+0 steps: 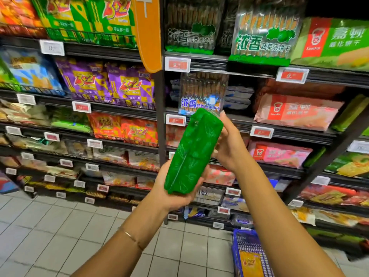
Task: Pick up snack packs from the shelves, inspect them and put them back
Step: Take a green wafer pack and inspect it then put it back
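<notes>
Two hands grip one green snack pack (192,151): left hand (175,193) cupping its bottom, right hand (229,144) steadying its top; seemingly light, crinkly, breakable contents.

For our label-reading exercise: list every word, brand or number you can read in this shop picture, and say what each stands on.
"3+2": purple snack bags, also the green bags and orange bags.
"浓香": clear biscuit pack with green print and the blue-print pack.
"Garden": green box.
Price tags: too blurred to read.
Green pack held in left hand and right hand: no readable text.
</notes>
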{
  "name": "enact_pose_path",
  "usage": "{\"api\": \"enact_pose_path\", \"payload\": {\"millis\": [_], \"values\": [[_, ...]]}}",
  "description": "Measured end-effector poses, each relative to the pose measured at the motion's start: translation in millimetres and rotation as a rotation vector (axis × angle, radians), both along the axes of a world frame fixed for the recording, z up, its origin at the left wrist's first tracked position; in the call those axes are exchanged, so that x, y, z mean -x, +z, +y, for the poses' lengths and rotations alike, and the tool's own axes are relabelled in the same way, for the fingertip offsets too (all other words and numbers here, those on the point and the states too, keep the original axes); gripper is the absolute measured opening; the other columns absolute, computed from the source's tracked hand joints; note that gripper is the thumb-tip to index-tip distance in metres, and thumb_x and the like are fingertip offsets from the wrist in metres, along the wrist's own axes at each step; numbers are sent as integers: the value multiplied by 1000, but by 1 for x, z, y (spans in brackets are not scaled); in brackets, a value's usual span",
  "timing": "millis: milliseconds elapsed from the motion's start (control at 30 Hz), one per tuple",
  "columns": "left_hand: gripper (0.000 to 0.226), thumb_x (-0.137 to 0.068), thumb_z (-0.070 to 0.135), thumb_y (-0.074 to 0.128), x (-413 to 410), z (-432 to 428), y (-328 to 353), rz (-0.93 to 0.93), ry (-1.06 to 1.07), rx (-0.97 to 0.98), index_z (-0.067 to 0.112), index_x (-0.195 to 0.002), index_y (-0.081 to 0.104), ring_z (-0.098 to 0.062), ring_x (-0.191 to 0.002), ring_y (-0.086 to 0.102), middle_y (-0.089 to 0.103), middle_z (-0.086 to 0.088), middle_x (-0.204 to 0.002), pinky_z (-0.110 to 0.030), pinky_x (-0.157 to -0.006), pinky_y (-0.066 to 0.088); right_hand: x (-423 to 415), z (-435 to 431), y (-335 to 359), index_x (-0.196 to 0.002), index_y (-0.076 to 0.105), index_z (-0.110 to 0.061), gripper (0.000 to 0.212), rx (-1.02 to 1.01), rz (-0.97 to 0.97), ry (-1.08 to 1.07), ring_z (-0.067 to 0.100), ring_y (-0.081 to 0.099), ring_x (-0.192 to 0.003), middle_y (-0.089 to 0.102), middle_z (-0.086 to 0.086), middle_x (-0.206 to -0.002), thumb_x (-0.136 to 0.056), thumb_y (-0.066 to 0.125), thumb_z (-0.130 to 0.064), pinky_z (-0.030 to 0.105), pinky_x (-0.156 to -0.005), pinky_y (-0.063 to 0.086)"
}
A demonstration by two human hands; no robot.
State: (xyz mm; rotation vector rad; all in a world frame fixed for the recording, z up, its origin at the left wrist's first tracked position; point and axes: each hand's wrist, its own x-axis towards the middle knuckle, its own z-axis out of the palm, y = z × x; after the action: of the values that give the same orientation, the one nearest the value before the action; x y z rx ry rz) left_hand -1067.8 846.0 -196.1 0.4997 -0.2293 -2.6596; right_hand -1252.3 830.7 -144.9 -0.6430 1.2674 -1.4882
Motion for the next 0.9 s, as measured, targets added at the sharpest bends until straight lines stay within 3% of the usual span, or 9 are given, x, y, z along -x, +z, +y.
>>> {"api": "enact_pose_path", "payload": {"millis": [33,100,233,400,500,600,667,767,900], "values": [[65,-60,13,78,-1,1,-1,45,5,-52,1,-123,71,-41,-81,77,71,-24,-109,-45,-57,65,2,-1,-8,-65,76,-25,58,-32,-16,-10,10,64,-57,65,-9,-60,-93,55,-72,32,-65,57],[71,-63,12,76,-2,2,-1,100,-7,-101,4,-133,64,-42,-83,77,69,-24,-111,-44,-60,66,2,2,-13,-48,69,-26,67,-107,-39,-7,6,59,-40,58,-10,-46,-89,56,-76,29,-58,50],[67,-72,22,73,-3,-3,-3,77,-24,-133,3,-135,61,-41,-84,78,67,-23,-115,-42,-59,66,-3,9,-17,-80,65,-26,53,-147,-51,-7,21,68,-70,65,-8,-58,-84,60,-79,48,-90,55],[81,-64,21,87,-12,-8,-9,-147,-8,-16,12,-140,63,-33,-84,78,67,-14,-128,-34,-57,64,5,20,-24,-77,53,-23,42,-127,-62,41,23,68,-67,59,4,-76,-95,57,-61,42,-82,54],[44,-90,41,72,-18,-12,-22,-403,27,147,17,-127,73,-33,-94,76,72,-11,-125,-40,-79,64,13,39,-35,-107,66,-17,42,-124,-89,115,35,71,-110,71,16,-125,-95,56,-56,49,-93,57],[45,-89,45,75,-26,-12,-31,-625,18,289,18,-125,73,-42,-113,72,70,-19,-132,-57,-102,55,13,52,-48,-126,70,-30,47,-177,45,39,26,58,-129,61,1,-143,-89,66,-57,47,-105,46],[53,-89,49,76,-29,-9,-29,-719,28,378,25,-136,65,-39,-112,73,69,-16,-134,-57,-94,60,12,53,-59,-140,59,-26,48,-231,198,17,23,45,-141,52,1,-149,-97,61,-47,40,-107,34],[39,-95,57,66,-34,-4,-26,-743,23,440,32,-125,70,-18,-83,80,82,4,-97,-41,-61,64,12,60,-76,-141,58,-13,42,-334,209,16,30,52,-136,55,9,-148,-102,57,-29,40,-109,42],[35,-94,60,65,-43,0,-28,-742,-25,431,38,-117,77,-19,-101,77,79,4,-114,-47,-79,63,5,64,-90,-125,67,-12,27,-366,63,-64,31,57,-129,62,8,-138,-100,60,-22,35,-106,48]]}}
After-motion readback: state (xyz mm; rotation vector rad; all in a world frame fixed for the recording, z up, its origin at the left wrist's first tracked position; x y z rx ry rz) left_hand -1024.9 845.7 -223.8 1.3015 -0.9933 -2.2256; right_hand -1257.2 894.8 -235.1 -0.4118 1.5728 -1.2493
